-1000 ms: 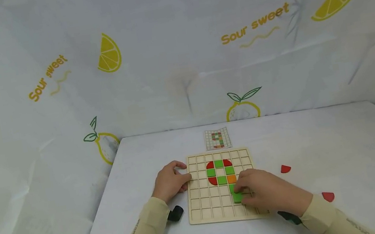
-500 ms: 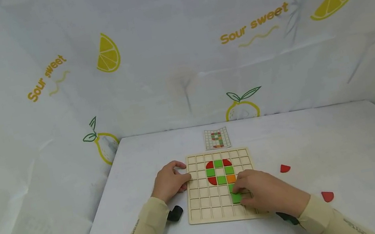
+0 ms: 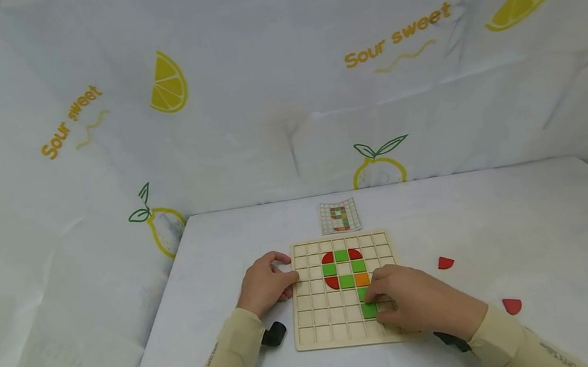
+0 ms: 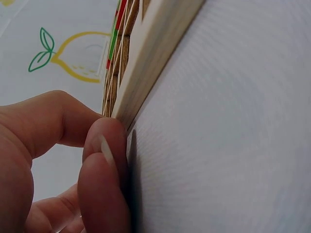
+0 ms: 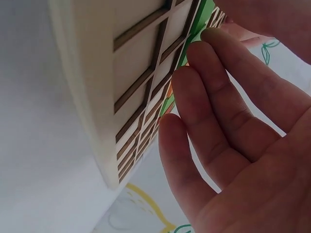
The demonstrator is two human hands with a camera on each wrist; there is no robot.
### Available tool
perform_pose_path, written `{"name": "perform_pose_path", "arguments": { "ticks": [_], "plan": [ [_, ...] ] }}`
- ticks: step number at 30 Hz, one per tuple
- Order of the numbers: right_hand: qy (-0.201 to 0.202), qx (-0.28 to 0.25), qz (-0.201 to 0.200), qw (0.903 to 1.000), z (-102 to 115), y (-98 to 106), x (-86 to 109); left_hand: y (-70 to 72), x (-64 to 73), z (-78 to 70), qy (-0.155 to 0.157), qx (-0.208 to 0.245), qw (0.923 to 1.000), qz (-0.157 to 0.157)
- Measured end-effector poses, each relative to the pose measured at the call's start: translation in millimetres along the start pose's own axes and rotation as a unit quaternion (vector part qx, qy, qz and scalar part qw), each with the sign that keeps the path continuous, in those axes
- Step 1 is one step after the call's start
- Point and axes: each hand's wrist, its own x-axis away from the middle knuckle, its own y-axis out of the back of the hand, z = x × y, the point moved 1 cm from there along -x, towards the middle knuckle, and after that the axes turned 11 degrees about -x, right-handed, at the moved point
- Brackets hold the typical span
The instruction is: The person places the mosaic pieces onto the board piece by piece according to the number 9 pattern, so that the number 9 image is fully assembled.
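A square wooden grid board [image 3: 324, 336] lies on the table, holding red, green and orange tiles. My left hand [image 3: 264, 284] rests at its left edge, with thumb and index finger touching the rim. My right hand [image 3: 418, 295] reaches over the board's right side. Its thumb and index finger pinch a green square tile [image 3: 370, 310] at opposite edges, in the lower part of the tile pattern. Another green tile [image 3: 363, 294] sits just above, partly covered by the fingers. In the right wrist view the other fingers [image 5: 197, 97] extend close over the grid.
Behind the board lies a small pattern card [image 3: 340, 216]. Two red quarter-round tiles, an upper one [image 3: 446, 262] and a lower one [image 3: 512, 305], lie on the table at the right. A white lemon-print cloth [image 3: 238, 122] hangs behind the table.
Both hands and the tiles keep nearly the same places. The whole view shifts slightly as the head camera moves.
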Motion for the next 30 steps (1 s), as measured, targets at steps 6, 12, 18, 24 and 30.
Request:
{"name": "perform_pose_path", "arguments": {
  "ticks": [6, 12, 18, 24, 30],
  "plan": [
    [-0.034, -0.002, -0.012, 0.9994, -8.7, 8.9, 14.8, -1.1, -1.7, -0.4, 0.003, 0.002, 1.0000, -0.001],
    [-0.042, 0.001, -0.028, 0.9987, -27.0, 19.6, 38.2, -1.6, -1.7, 0.3, 0.004, 0.001, 1.0000, -0.001],
    [-0.073, 0.021, -0.049, 0.9959, -47.0, 29.6, 68.5, -1.8, -1.5, 1.1, 0.005, -0.003, 1.0000, 0.000],
    [-0.098, 0.041, -0.064, 0.9923, -63.1, 37.5, 96.6, -1.9, -0.5, 1.0, 0.005, 0.001, 1.0000, 0.001],
    [-0.103, 0.024, -0.109, 0.9884, -79.5, 40.1, 123.6, -3.2, -1.3, 2.1, 0.008, 0.001, 1.0000, 0.001]
  ]
}}
